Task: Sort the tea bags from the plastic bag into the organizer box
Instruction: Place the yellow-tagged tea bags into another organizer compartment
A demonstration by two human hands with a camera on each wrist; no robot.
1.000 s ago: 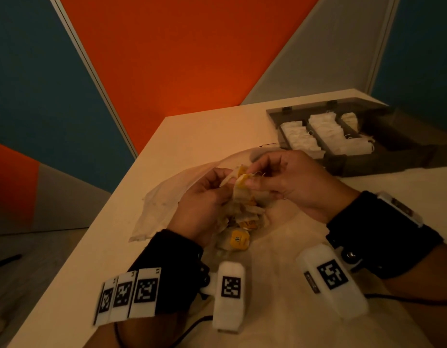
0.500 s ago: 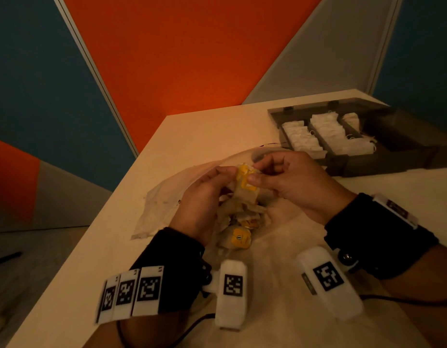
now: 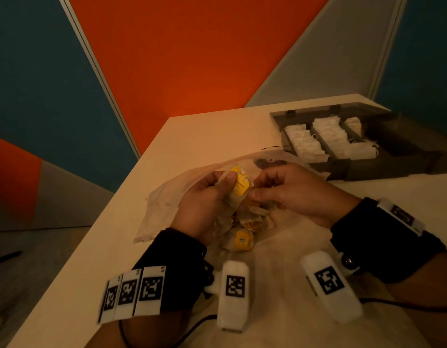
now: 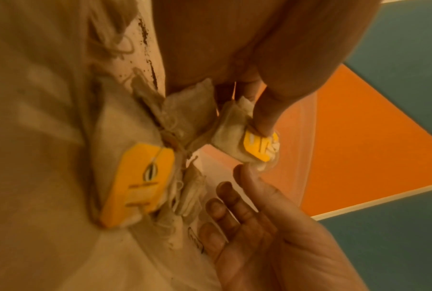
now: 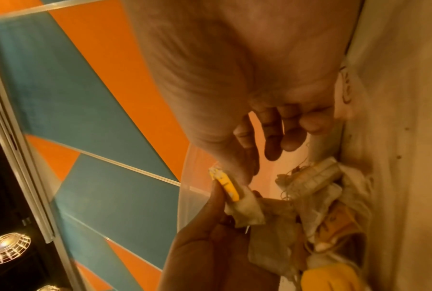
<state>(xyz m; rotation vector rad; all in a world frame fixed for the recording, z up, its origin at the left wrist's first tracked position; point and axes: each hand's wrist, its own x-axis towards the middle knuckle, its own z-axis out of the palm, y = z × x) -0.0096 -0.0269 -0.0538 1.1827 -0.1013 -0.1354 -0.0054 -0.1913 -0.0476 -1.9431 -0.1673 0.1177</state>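
Two bare hands meet above the open mouth of a crumpled clear plastic bag [image 3: 167, 197] that lies on the pale bench [image 3: 192, 136], toward its left edge. The left hand [image 3: 205, 199] pinches a white paper tea bag with a yellow square tag [image 3: 238, 183] between thumb and fingers; the left wrist view shows the thumb [image 4: 264, 110] pressed on the yellow tag [image 4: 258, 145]. The right hand [image 3: 290, 189] sits just beside the held tea bag with its fingers curled. The right wrist view shows its thumb tip against the same tea bag [image 5: 237, 198], the other fingers [image 5: 274, 137] loosely bent and clear of it; whether a string is held between them cannot be told.

Below both hands, inside the plastic bag, lies a loose heap of further tea bags [image 3: 245, 222] with tangled strings, one showing a yellow tag with a dark oval mark [image 3: 243, 239].

A dark grey plastic organizer box [image 3: 368, 169] with its lid open stands toward the far right corner of the bench, well apart from the hands. Its two left compartments hold rows of white tea bags [image 3: 305, 144]; a third compartment to the right holds a few more at its far end.

Each forearm carries a black wrist strap [image 3: 174, 257] with white marker blocks [image 3: 233, 287] bearing black square codes.
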